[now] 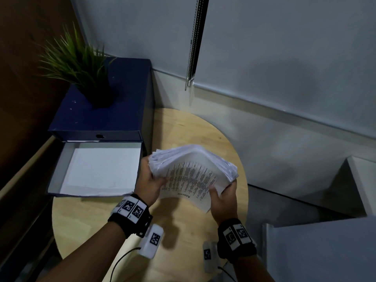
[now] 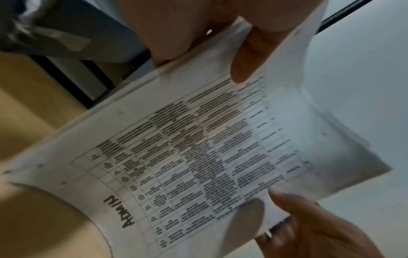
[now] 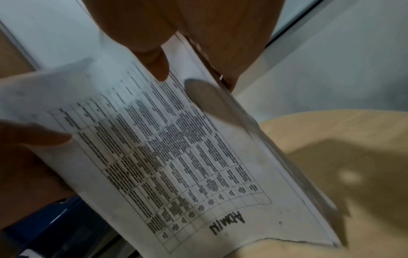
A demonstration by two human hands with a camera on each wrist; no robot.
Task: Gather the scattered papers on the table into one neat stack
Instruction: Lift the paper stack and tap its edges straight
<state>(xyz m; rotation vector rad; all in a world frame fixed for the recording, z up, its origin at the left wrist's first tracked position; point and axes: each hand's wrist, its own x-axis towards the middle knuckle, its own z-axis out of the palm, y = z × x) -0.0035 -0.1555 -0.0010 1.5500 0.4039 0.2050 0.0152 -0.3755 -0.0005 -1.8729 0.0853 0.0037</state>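
Note:
A thick stack of papers [image 1: 191, 171], printed with a table and a handwritten word on its front sheet, is held arched and tilted above the round wooden table [image 1: 183, 129]. My left hand [image 1: 149, 180] grips its left edge, thumb on the printed sheet. My right hand [image 1: 222, 198] grips the right edge the same way. The left wrist view shows the printed sheet [image 2: 198, 148] with my left thumb [image 2: 243, 66] pressed on it. In the right wrist view my right thumb [image 3: 159, 66] lies on the sheet [image 3: 165, 148]. The far edges of the sheets are fanned and uneven.
A dark blue box [image 1: 114, 102] stands at the table's left, its drawer [image 1: 97, 169] pulled open with white paper inside. A potted plant [image 1: 81, 64] sits on top. A blind chain [image 1: 193, 41] hangs by the wall. White furniture [image 1: 315, 251] stands at the right.

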